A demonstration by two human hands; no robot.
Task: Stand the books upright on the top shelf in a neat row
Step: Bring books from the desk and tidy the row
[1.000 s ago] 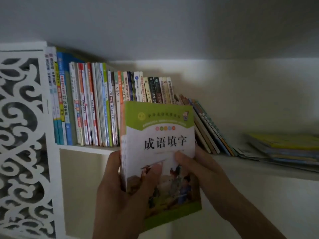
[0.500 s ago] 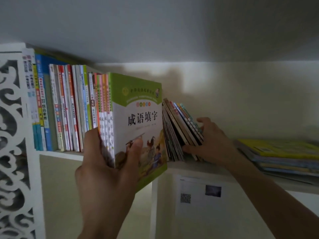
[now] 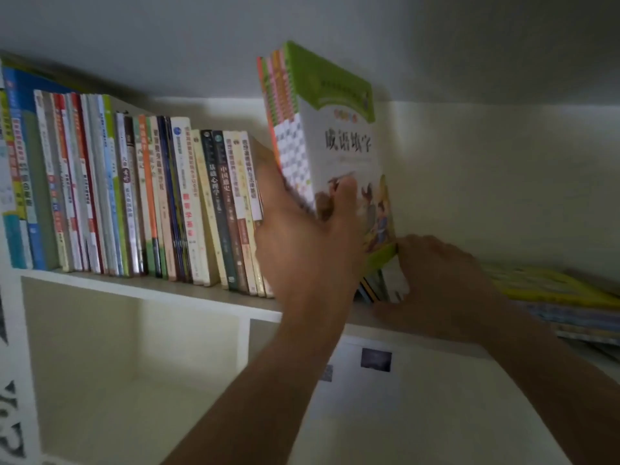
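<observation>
A: Where's the green-topped book bundle (image 3: 335, 142)?
B: Twelve o'clock, above the top shelf (image 3: 161, 290), left hand (image 3: 302, 243) gripping its lower edge.
A: What's around?
B: Upright row (image 3: 134, 196) at nine; flat stack (image 3: 563, 297) at three. Right hand (image 3: 439, 283) presses leaning books (image 3: 382, 283); its grip is unclear.

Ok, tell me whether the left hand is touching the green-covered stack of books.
Touching. The head view shows the left hand gripping the green-covered stack, thumb pressed on the front cover, fingers behind it.

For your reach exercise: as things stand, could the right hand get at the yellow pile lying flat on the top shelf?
Probably yes. The right hand is on that shelf, holding the leaning books, and the yellow pile lies beside it with nothing between.
</observation>
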